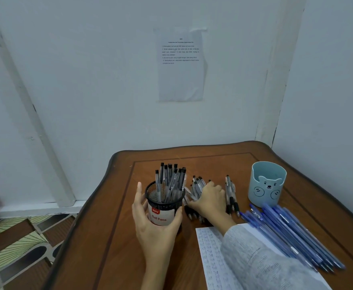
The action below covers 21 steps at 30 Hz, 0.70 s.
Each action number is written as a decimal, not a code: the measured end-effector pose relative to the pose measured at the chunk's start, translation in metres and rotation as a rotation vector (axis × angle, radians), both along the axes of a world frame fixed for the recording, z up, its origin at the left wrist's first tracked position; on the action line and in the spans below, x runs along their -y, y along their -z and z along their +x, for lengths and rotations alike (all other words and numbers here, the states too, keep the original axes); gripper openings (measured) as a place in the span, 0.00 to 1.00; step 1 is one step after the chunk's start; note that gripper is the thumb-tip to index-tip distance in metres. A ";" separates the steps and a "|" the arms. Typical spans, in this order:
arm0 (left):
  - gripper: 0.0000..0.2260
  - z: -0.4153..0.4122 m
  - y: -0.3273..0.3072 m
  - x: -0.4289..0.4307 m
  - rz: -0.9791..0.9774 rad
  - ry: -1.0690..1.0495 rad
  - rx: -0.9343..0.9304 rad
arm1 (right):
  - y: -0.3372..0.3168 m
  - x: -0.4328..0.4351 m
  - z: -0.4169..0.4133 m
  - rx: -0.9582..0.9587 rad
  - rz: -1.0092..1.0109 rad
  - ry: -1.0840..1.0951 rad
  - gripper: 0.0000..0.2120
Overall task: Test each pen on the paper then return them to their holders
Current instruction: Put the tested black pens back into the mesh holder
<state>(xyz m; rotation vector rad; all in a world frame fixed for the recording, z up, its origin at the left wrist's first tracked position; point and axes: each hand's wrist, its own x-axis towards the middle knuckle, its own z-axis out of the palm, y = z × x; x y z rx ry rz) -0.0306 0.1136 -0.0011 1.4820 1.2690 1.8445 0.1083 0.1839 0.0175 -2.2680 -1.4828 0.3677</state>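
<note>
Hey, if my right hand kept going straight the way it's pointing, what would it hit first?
The loose black pens: the right hand lies on that pile, pointing up-left across it. Pushing on would likely shove them first; the mesh holder sits just left of that line, though depth is unclear.

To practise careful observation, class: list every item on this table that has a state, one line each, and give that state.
black mesh holder: upright, part-filled with pens, gripped by left hand.
loose black pens: lying on table, right hand over them, grip unclear.
blue bear cup: upright, no pens showing.
blue pens: lying heaped, partly on paper.
paper: flat, covered in test scribbles.
</note>
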 end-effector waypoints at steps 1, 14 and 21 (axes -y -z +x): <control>0.49 0.000 0.000 0.000 -0.001 -0.001 0.002 | -0.001 0.000 0.000 0.020 -0.004 -0.013 0.39; 0.49 0.000 -0.003 0.001 -0.031 0.013 0.013 | 0.005 0.012 0.009 -0.277 0.302 -0.071 0.20; 0.49 0.000 -0.005 0.003 -0.032 0.010 -0.005 | -0.013 0.028 0.021 -0.485 0.434 -0.218 0.26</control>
